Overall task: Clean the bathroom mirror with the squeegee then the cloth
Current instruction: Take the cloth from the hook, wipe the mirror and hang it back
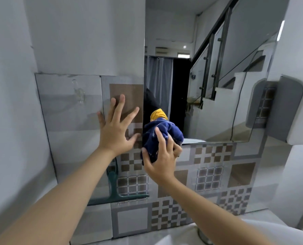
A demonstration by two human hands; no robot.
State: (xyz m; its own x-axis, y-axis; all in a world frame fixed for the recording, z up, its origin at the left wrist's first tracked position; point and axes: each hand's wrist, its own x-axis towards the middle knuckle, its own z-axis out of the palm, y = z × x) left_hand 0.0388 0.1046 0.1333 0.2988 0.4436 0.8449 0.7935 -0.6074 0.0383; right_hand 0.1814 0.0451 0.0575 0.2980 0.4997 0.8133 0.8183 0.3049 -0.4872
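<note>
A frameless mirror (209,71) hangs on the tiled wall and reflects a staircase and a dark doorway. My right hand (162,160) is shut on a bunched dark blue cloth (162,134) and presses it against the mirror's lower left corner. A yellow patch (158,115) shows in the glass just above the cloth. My left hand (116,127) lies flat on the wall tiles left of the mirror, fingers spread. A green squeegee (115,189) rests against the wall below my left forearm, blade down, handle up.
A clear plastic hook (79,93) is stuck on the tile at the upper left. A white and grey box (292,110) is mounted on the wall right of the mirror. A white basin rim and a metal tap base (203,235) lie at the bottom.
</note>
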